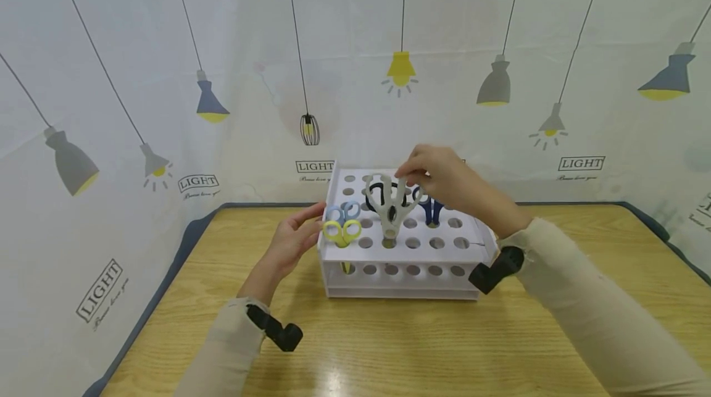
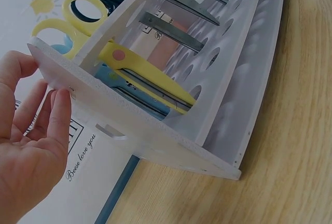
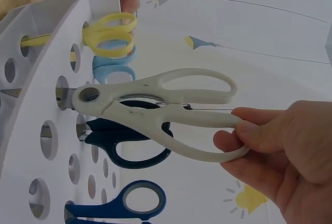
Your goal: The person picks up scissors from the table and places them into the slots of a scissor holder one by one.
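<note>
The white rack (image 1: 408, 261) stands on the wooden desk (image 1: 389, 347), toward its far edge, midway between the left and right edges. Its top plate carries rows of round holes.

The right hand (image 1: 444, 178) pinches the upper handle loop of the white scissors (image 1: 391, 202) between thumb and fingers (image 3: 233, 143). The scissors stand upright, blades down in a hole in the front part of the rack's top plate, handles spread apart.

The left hand (image 1: 291, 239) lies against the left end wall of the rack, fingers (image 2: 57, 117) straight and relaxed, touching the panel edge.

Yellow scissors (image 1: 341, 231) and light blue scissors (image 1: 342, 212) stand in holes at the rack's left end. Black scissors (image 1: 379, 194) and dark blue scissors (image 1: 430, 210) stand farther back.
</note>
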Motion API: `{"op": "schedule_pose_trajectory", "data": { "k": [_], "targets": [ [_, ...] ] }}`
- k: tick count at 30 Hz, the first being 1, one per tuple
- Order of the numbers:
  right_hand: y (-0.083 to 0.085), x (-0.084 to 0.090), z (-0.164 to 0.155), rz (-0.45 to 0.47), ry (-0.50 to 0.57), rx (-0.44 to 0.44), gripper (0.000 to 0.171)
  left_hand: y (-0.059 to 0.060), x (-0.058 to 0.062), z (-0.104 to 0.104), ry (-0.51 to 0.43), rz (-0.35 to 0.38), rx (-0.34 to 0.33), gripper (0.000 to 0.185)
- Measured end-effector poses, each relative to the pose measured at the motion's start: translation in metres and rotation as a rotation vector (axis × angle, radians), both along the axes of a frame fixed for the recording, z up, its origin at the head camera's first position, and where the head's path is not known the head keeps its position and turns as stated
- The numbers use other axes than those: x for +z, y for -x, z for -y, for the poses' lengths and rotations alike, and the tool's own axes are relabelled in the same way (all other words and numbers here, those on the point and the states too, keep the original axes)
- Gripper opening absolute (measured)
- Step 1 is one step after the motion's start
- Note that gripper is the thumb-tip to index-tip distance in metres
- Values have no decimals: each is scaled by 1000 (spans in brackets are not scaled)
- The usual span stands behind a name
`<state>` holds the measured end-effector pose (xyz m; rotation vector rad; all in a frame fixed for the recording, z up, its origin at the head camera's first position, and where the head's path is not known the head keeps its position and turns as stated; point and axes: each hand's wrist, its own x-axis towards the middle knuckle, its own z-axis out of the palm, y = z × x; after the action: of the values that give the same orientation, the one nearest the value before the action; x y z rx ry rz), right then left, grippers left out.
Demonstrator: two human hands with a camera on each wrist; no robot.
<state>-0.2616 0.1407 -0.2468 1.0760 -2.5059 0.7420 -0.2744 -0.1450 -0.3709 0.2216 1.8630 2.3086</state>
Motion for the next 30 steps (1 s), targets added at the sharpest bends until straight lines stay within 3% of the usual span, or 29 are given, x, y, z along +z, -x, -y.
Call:
{"op": "schedule_pose_trajectory", "data": {
  "k": [11,24,30],
  "targets": [
    [0,-12,5,18,-25,-9,18,0,0,-1,-17,5,0,48],
    [4,-8,3,-30,-72,127,17,-1,0,-1,-9,5,-1,48],
    [6,-8,2,-2,-76,132,18,-1,1,-1,-1,3,-1,48]
  ]
}}
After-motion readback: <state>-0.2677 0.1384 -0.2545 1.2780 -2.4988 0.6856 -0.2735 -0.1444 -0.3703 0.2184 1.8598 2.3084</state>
